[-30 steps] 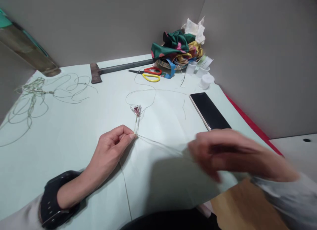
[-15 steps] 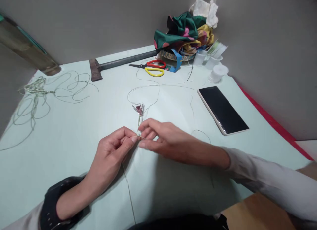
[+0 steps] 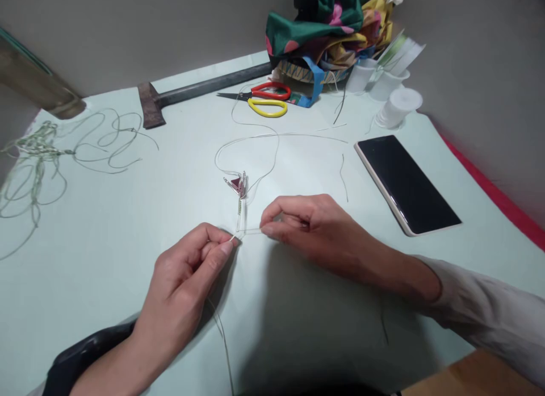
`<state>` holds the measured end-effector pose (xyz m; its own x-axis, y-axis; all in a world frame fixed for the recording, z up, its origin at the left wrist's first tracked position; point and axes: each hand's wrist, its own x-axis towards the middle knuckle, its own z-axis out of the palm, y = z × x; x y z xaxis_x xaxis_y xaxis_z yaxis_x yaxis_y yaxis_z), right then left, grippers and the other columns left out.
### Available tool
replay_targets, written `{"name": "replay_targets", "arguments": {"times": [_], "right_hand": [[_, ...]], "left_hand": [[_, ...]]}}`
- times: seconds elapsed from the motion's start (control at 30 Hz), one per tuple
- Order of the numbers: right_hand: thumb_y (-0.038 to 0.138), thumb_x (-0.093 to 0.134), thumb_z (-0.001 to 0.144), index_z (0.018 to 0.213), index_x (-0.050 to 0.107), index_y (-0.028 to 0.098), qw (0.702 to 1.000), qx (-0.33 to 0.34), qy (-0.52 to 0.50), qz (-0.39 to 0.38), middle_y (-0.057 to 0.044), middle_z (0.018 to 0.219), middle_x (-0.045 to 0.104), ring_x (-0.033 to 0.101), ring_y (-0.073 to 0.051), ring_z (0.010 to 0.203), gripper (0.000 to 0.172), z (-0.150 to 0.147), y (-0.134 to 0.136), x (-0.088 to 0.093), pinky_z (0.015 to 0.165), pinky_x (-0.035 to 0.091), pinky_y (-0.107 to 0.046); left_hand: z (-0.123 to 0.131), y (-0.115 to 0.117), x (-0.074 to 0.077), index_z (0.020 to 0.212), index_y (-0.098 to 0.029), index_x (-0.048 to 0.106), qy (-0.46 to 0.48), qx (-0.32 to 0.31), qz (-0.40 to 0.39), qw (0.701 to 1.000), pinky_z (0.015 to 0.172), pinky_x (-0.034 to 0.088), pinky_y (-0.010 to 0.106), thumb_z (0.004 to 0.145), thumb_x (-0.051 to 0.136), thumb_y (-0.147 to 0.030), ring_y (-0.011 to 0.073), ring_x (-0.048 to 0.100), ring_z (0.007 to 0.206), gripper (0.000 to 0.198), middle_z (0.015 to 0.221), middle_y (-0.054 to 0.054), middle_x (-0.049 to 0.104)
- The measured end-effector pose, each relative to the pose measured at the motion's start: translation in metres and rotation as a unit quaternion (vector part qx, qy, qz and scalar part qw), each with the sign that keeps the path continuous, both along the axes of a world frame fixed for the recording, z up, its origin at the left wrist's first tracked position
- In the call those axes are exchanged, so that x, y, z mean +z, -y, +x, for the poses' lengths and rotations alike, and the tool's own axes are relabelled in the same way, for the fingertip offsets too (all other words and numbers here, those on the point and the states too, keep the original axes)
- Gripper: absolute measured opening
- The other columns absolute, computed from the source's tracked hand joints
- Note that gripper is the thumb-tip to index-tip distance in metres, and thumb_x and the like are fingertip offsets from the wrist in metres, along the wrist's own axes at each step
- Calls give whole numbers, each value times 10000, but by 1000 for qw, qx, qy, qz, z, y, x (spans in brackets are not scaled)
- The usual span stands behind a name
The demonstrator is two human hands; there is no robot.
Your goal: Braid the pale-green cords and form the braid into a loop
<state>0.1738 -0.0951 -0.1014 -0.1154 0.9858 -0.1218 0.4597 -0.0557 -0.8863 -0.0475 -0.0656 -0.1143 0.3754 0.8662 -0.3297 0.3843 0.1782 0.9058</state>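
My left hand [image 3: 187,276] pinches a thin pale cord [image 3: 239,217] at the bottom of a short braided length. That length runs up to a small metal clip [image 3: 239,184] lying on the pale green table cover [image 3: 128,214]. My right hand [image 3: 306,222] pinches a strand of the same cord just to the right, pulling it sideways. A loose end trails down from my left hand toward the near edge. More cord loops away above the clip.
A dark phone [image 3: 406,183] lies at the right. Red-and-yellow scissors [image 3: 266,98] and an axe [image 3: 187,95] lie at the back, beside a fabric pile [image 3: 332,21] and white plastic cups [image 3: 389,89]. Tangled green cord [image 3: 42,157] sprawls at the left.
My right hand came in from the right, reached the cord beside my left hand, then drew a strand a little to the right. My left hand kept its pinch.
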Motion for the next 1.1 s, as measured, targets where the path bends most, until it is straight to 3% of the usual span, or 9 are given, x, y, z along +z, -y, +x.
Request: {"name": "replay_targets", "arguments": {"times": [0.27, 0.53, 0.7, 0.83, 1.1], "right_hand": [[248, 585, 923, 810, 689, 188, 991, -87, 84, 54, 68, 561, 454, 393, -108, 575, 165, 17, -16, -8, 647, 282, -294], [228, 586, 937, 836, 705, 172, 982, -81, 132, 107, 46, 634, 555, 436, -105, 607, 166, 22, -16, -17, 651, 291, -279], [171, 564, 927, 847, 694, 162, 970, -98, 176, 134, 66, 570, 446, 387, -96, 577, 152, 18, -11, -20, 643, 280, -277], [200, 576, 914, 820, 673, 172, 981, -125, 96, 109, 90, 538, 365, 347, -82, 528, 139, 3, 4, -9, 586, 284, -258], [167, 523, 887, 885, 695, 183, 999, -44, -28, 9, 114, 510, 339, 305, -64, 492, 172, -30, 27, -1, 536, 267, -234]], "left_hand": [[-2, -1, -3, 793, -213, 637, -6, 0, -2, 1000, 414, 205, 211, 932, 679, -554, 89, 257, 500, 371, 562, -64, 328], [-2, -3, -5, 825, -212, 643, -5, 2, -12, 1000, 437, 232, 206, 939, 674, -558, 88, 245, 508, 365, 574, -74, 303], [1, -4, -3, 821, -206, 642, -6, 5, -9, 1000, 454, 249, 206, 928, 675, -539, 92, 263, 523, 351, 579, -73, 327], [3, -2, -1, 782, -196, 626, -6, 5, 14, 1000, 452, 220, 211, 901, 668, -501, 87, 269, 515, 330, 561, -74, 345], [6, -1, 0, 743, -194, 621, 27, 0, 22, 999, 453, 215, 216, 875, 678, -488, 83, 259, 502, 327, 530, -89, 313]]}}
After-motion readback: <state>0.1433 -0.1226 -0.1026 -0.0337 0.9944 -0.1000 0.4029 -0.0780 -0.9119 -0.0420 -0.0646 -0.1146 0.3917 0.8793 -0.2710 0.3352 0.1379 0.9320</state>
